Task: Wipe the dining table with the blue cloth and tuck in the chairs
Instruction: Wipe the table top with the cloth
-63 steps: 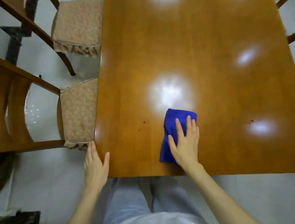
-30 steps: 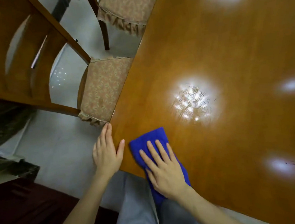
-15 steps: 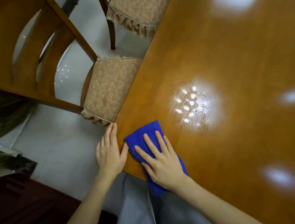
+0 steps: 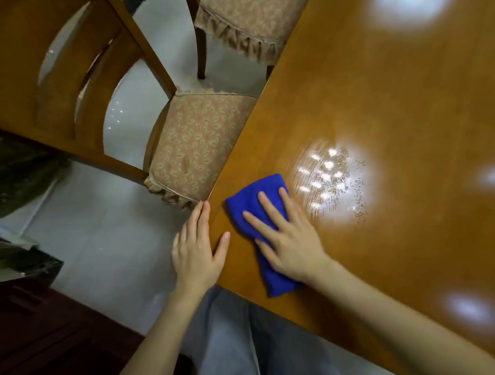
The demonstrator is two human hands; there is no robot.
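Cloth [image 4: 248, 197] flat under right hand [image 4: 289, 243] on table [image 4: 381, 94].

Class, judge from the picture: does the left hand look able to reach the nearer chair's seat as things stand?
Probably yes. The left hand rests open at the table corner, its fingertips close beside the nearer chair's seat, and nothing lies between them.

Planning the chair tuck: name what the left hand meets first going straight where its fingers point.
Probably the nearer chair's seat cushion, just ahead of the left hand; it may sit lower, though.
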